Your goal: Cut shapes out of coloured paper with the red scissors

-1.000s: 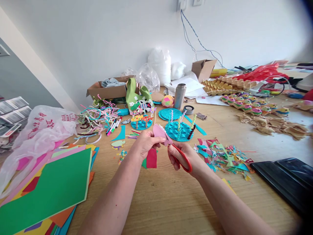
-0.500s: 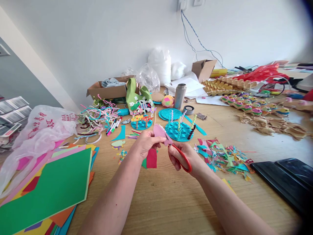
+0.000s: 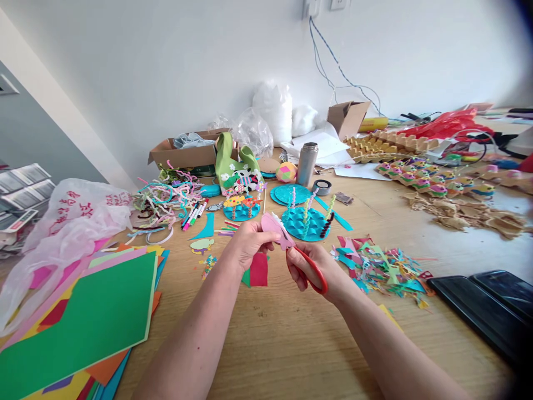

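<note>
Between thumb and fingers, my left hand (image 3: 251, 244) pinches a pink paper cutout (image 3: 273, 226), rounded and fish-like in outline. My right hand (image 3: 311, 265) grips the red handles of a pair of scissors (image 3: 315, 270); their blades meet the cutout's lower right edge and are mostly hidden by it. Just beyond stands a blue disc (image 3: 297, 226) with twisted pipe cleaners upright on it. A smaller blue disc (image 3: 241, 213) carries colourful paper fish. Red paper (image 3: 259, 270) lies on the table below my left hand.
Paper scraps (image 3: 385, 269) are heaped right of my hands, near a black phone (image 3: 478, 305). Coloured sheets (image 3: 95, 300) pile up at left. Behind are markers (image 3: 194, 214), pipe cleaners (image 3: 166, 194), a metal flask (image 3: 307, 164), tape (image 3: 322, 187) and egg trays (image 3: 383, 147).
The scissor blades and the pink cutout have shifted very slightly against each other at the cutout's lower right edge. Both hands stay in nearly the same place.
</note>
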`<state>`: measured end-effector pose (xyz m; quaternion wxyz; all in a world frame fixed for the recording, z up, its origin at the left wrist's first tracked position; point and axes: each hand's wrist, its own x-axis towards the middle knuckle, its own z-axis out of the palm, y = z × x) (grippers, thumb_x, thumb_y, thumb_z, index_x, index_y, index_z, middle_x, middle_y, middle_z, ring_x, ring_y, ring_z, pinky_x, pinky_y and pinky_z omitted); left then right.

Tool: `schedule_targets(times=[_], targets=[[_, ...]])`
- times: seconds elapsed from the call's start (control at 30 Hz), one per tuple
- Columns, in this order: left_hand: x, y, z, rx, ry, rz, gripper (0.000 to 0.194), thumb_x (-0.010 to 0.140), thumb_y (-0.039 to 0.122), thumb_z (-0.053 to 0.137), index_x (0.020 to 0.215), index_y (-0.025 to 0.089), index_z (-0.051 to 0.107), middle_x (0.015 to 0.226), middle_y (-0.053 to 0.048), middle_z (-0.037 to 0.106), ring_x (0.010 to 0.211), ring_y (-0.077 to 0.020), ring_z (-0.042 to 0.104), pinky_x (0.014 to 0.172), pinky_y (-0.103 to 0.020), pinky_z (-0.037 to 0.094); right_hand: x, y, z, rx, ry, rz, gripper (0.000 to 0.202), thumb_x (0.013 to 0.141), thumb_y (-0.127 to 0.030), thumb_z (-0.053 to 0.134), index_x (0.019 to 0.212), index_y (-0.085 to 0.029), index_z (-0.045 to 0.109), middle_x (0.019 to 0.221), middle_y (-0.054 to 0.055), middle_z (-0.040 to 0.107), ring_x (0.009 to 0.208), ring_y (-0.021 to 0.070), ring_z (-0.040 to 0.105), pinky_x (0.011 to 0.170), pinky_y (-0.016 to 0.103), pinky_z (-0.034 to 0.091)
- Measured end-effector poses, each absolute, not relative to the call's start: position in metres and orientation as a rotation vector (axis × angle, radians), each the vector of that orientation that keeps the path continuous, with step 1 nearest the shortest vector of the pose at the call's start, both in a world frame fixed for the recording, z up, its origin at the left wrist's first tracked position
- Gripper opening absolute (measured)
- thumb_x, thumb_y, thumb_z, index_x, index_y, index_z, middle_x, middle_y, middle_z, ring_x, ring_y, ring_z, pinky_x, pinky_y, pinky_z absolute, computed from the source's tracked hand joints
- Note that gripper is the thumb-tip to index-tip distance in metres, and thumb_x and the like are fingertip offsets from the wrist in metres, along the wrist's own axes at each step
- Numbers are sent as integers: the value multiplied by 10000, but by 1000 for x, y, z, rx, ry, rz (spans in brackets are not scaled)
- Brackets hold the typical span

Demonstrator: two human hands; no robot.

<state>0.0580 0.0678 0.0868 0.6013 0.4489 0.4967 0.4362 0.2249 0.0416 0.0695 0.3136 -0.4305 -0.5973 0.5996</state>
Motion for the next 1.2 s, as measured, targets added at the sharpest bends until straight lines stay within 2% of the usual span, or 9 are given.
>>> schedule_targets(times=[0.33, 0.93, 1.2], targets=[[57, 68, 86, 1043, 1156, 1009, 227, 531, 267, 757, 661, 119, 643, 540, -4, 578, 477, -75, 491, 475, -194, 360, 224, 43, 66, -1151, -1545, 1595, 373, 721, -490, 651, 604, -184, 472, 413, -54, 518, 310, 63, 438, 335, 178, 239], [58, 68, 86, 1070, 1149, 993, 248, 544, 294, 773, 662, 120, 641, 565, -5, 587, 478, -73, 495, 474, -192, 360, 225, 43, 68, -1148, -1579, 1583, 374, 727, -513, 636, 630, -182, 491, 450, -48, 527, 342, 82, 472, 366, 202, 291], [57, 68, 86, 1066, 1148, 1001, 234, 556, 274, 762, 673, 120, 630, 573, -3, 587, 479, -73, 497, 478, -195, 366, 224, 44, 66, -1145, -1571, 1588, 366, 718, -499, 648, 632, -188, 477, 452, -57, 519, 335, 78, 460, 354, 197, 265]])
